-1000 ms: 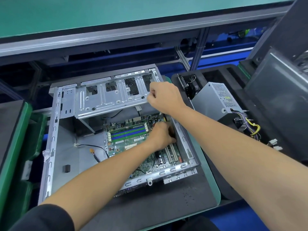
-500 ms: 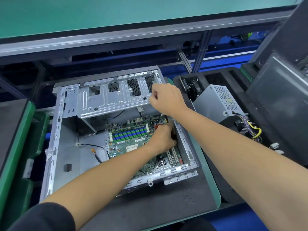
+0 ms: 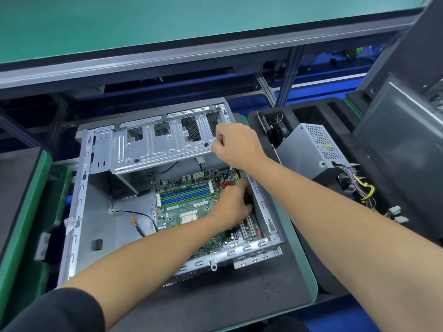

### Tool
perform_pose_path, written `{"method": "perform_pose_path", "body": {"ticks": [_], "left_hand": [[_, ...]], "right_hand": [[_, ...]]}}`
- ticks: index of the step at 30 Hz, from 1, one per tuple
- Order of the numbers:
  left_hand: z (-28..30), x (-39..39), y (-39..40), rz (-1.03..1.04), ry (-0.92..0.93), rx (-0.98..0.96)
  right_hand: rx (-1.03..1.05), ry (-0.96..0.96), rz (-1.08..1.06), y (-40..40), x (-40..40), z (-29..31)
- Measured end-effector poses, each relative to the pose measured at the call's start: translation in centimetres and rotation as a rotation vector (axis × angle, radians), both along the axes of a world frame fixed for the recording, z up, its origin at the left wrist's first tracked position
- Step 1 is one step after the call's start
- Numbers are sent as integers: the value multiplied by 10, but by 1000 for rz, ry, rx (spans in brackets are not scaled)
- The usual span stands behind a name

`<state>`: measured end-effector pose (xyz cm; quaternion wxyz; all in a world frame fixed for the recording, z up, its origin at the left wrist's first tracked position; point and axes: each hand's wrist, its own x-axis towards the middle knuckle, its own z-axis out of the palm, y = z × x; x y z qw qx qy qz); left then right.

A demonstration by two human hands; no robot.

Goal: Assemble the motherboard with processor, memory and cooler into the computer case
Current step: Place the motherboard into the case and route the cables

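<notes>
The open metal computer case (image 3: 79,188) lies on a black mat. A green motherboard (image 3: 187,202) sits inside it, with blue and green memory slots (image 3: 185,194) and a bare processor socket (image 3: 189,216). My left hand (image 3: 233,207) reaches into the case. Its fingers curl over the board's right edge, close to the case wall, and their tips are hidden. My right hand (image 3: 237,144) grips the right end of the silver drive cage (image 3: 155,144) at the case's far side.
A grey power supply (image 3: 309,149) with coloured cables (image 3: 364,190) rests in a black foam tray to the right. A dark panel (image 3: 395,130) leans beyond it. A green bin (image 3: 55,192) stands left of the case. Loose black wires (image 3: 134,214) lie on the case floor.
My left hand has slid a little toward me along the board's right edge. My right hand keeps its hold on the drive cage.
</notes>
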<state>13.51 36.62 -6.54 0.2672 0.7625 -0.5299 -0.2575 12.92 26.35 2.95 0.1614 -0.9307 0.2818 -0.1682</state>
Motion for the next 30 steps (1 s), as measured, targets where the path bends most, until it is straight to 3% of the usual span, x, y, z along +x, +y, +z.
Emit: {"method": "perform_pose_path", "body": {"ticks": [8,17,30], "left_hand": [[-1,-8,-1,34,-51,-10],[1,0,-1,39,41,13],[7,-1,0,4,-64,36]], "right_hand": [[-8,-2,-2,-1,0,-2],[-2,-6,1,-1,0,-1],[-7,-7,4,-1,0,-2]]}}
